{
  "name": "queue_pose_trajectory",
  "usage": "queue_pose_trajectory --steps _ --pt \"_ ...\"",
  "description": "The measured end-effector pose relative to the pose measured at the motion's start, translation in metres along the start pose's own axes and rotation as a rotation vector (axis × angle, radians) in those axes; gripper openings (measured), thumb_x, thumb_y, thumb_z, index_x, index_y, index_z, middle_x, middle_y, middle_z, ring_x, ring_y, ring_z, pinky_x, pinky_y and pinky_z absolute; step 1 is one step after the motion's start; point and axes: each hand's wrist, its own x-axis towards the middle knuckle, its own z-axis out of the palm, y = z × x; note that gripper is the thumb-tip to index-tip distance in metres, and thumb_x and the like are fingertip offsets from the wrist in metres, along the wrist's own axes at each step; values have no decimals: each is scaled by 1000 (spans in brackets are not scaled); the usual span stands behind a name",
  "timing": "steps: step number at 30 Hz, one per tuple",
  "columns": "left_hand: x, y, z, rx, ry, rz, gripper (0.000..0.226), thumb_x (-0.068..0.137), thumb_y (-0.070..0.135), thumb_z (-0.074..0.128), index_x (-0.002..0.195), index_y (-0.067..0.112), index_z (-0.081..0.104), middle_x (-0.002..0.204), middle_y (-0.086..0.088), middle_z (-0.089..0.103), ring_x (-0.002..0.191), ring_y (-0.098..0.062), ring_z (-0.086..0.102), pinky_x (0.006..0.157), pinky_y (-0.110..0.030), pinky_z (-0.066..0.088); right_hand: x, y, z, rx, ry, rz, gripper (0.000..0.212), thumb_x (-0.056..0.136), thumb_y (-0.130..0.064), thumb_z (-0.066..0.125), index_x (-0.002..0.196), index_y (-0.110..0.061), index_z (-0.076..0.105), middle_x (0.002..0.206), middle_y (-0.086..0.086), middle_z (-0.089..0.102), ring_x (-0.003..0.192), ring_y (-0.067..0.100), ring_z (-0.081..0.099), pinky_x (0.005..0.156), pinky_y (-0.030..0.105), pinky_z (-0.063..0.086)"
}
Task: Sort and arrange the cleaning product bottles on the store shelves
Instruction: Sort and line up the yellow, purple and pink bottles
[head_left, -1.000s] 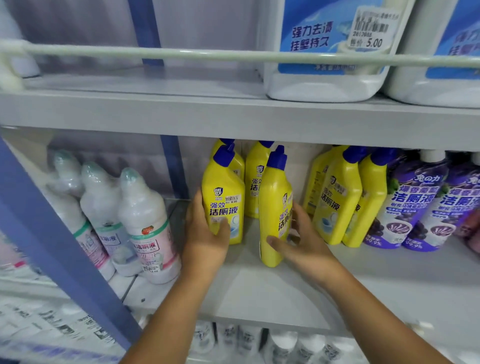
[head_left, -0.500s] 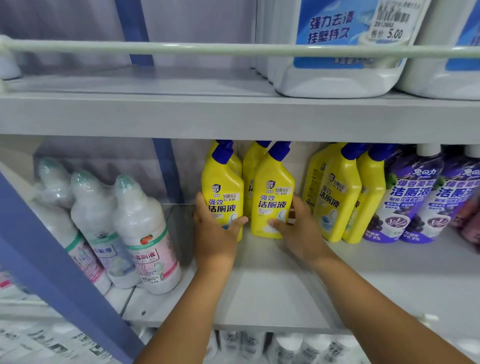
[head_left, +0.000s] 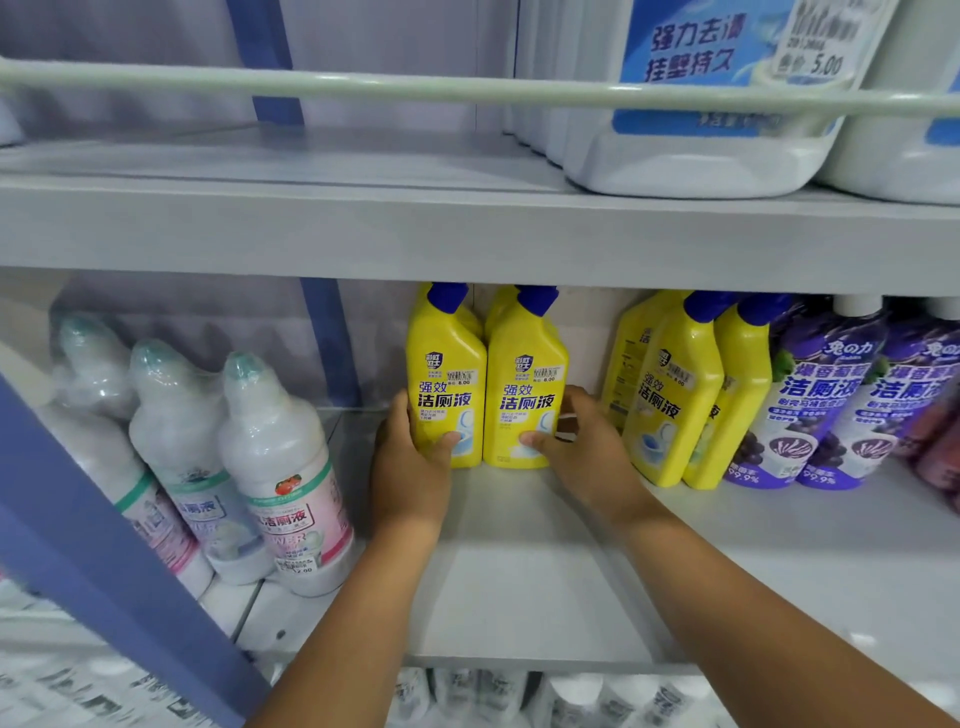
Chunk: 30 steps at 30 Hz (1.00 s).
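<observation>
My left hand (head_left: 410, 467) and right hand (head_left: 582, 457) each had fingers clamped on a yellow bottle (head_left: 447, 384); uneven pushing toward the shelf (head_left: 519, 571) back risked toppling them.

Grey store shelving fills the view: an upper shelf (head_left: 260, 228) with a pale green guard rail (head_left: 311, 85) along its front, and a middle shelf (head_left: 545, 582) below. Blue uprights (head_left: 332, 343) stand against a pale back panel (head_left: 156, 52) in soft, even light.

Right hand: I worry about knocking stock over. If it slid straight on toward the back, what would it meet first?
The right hand grips a yellow bottle; behind that stands another yellow bottle, probably met first, though depth is unclear.
</observation>
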Motion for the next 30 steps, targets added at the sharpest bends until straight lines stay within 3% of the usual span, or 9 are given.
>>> queue_pose_trajectory --steps 7,13,16,19,21,23,25,27,30 --pt "1 -3 -1 -19 -12 30 67 73 51 72 134 43 46 124 8 68 111 -19 67 94 -48 56 -2 1 8 -50 26 -19 47 83 -22 83 124 -29 62 118 -9 69 102 -1 64 83 12 49" --pt "5 -5 -4 -133 -38 34 49 69 50 76 113 55 57 111 14 74 103 -12 71 93 -49 57 -1 2 10 -56 31 -18 49 86 -22 80 131 -30 61 123 -8 67 106 0 63 85 11 48" --pt "7 -7 -5 -120 -42 33 44 68 50 77 107 57 57 108 15 74 101 -11 72 92 -49 58 -4 2 10 -44 39 -22 50 86 -23 80 131 -30 60 124 -8 67 107 2 64 92 22 54" --pt "3 -2 -5 -47 -34 10 57 66 44 83 118 48 57 118 8 71 110 -17 68 96 -50 56 -6 -5 8 -29 9 -21 46 87 -21 80 129 -27 62 121 -9 69 102 -2 64 90 20 54" --pt "-17 14 0 72 106 35 71 67 40 86 129 30 54 126 -4 60 116 -29 61 97 -49 52 -10 -9 3 -37 32 -6 44 87 -25 80 127 -26 62 116 -8 69 100 1 64 86 19 53" --pt "-49 37 12 66 159 184 55 74 43 79 121 29 54 112 4 58 102 -27 64 86 -42 55 -20 -14 -12 -9 187 -4 36 89 -25 78 121 -25 62 106 -5 67 94 8 66 81 23 54" --pt "-74 61 33 -42 -35 296 39 80 40 78 113 33 57 104 10 62 95 -12 64 81 -26 54 -39 -20 -39 45 395 -70 22 94 -15 72 111 -25 62 96 -5 66 83 9 65 73 18 52" --pt "-79 74 58 -128 -270 254 41 82 31 82 112 41 55 108 15 64 102 -2 63 85 -15 49 -56 -28 -74 77 587 -127 17 96 -12 67 111 -18 61 97 -3 65 83 8 64 72 14 50" --pt "-64 88 99 -147 -385 138 56 79 32 86 123 37 52 120 13 62 111 2 59 98 -26 51 -55 -20 -120 -33 708 7 23 96 -22 67 117 -15 61 106 0 66 93 17 66 79 27 50"
